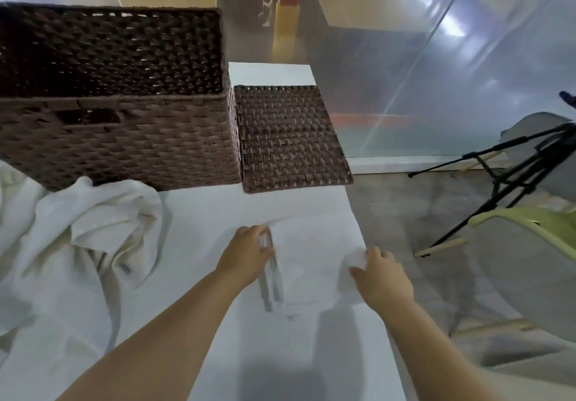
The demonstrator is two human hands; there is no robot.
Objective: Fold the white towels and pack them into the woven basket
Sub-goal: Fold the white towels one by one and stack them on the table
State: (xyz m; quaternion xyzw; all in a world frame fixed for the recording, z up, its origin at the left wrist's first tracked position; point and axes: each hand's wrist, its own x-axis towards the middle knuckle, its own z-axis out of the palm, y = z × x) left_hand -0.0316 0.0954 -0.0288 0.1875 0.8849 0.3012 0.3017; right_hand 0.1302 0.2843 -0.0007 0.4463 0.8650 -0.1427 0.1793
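1. Fingers (260, 233) of the left hand (247, 252) curl over the left edge of a folded white towel (308, 263), gripping its stacked layers.
2. Fingers (375, 255) of the right hand (381, 280) close round a bunched piece of the same towel's right edge and hold it.
3. Both bare forearms reach in from the bottom of the view, so 2 hands hold 1 towel between them.
4. That folded white towel lies on the white table (218, 322), in front of the woven basket (124, 145) and to its right, on the person's side.
5. Dark brown and rectangular, the woven basket stands open-topped at the table's far left, with a handle slot in its near wall.
6. Its flat woven lid (290, 138) lies just beside the basket's right wall, between the basket and the table's right edge.
7. A rumpled heap of unfolded white towels (78, 244) sits in front of the basket, reaching its near wall.
8. Well to the right of the basket, on the floor, stand a black tripod (511, 176) and a pale green chair (530, 263).
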